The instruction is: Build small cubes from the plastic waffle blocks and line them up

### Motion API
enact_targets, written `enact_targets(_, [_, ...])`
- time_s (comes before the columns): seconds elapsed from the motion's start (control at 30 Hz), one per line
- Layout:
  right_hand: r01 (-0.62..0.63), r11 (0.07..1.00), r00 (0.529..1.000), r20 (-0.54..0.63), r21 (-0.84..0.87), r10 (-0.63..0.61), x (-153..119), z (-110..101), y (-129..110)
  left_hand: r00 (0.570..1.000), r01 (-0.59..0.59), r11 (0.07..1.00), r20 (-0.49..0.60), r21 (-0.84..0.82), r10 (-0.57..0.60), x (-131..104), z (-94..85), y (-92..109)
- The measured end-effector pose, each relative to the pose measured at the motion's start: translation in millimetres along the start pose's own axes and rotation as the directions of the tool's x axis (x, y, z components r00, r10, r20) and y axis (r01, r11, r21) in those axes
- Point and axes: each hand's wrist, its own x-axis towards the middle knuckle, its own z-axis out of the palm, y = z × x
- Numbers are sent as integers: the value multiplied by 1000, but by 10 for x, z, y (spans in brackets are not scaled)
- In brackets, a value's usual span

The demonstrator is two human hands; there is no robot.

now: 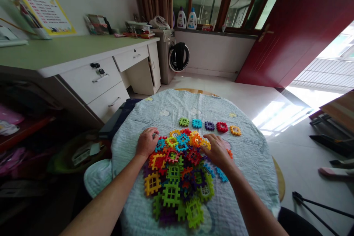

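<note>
A heap of plastic interlocking window-shaped blocks (174, 173) in green, red, yellow, blue, orange and purple lies on the cloth-covered round table. At the heap's left edge rests my left hand (148, 141), loosely curled, with a gap between thumb and fingers and no block visible in it. My right hand (219, 150) reaches over the heap's right side, thumb and index finger around a yellow block (205, 144). An orange block (196, 139) sits just left of those fingertips. Beyond the heap, a spaced row holds a green block (184, 122), a light blue, a purple, a red and an orange-yellow one.
The pale blue cloth (249, 169) hangs over the table's edge. To the left stands a desk (72, 49) with drawers. A washing machine (166, 55) with its door open is beyond, near detergent bottles (181, 19). A red door (290, 25) stands right; a tripod leg (318, 202) is lower right.
</note>
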Motion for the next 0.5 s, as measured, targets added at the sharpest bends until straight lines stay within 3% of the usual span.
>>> enact_targets(0.1, [-56, 996, 998, 26, -73, 58, 204, 130, -171, 1000, 11, 1000, -5, -5, -11, -2, -7, 14])
enact_targets(0.23, [-69, 995, 997, 40, -73, 72, 315, 267, -164, 1000, 12, 1000, -13, -10, -13, -4, -8, 26])
enact_targets(0.33, [-42, 994, 996, -70, 103, 49, 293, 266, -86, 1000, 16, 1000, -15, -11, -16, -5, -12, 34])
enact_targets(0.4, [-62, 959, 985, -136, 276, 102, 239, 224, -27, 1000, 17, 1000, -15, -14, -17, -5, -17, 40])
enact_targets(0.5, [-130, 874, 967, -136, 468, 217, 112, 154, 52, 1000, 14, 1000, -20, -20, -15, -6, -20, 42])
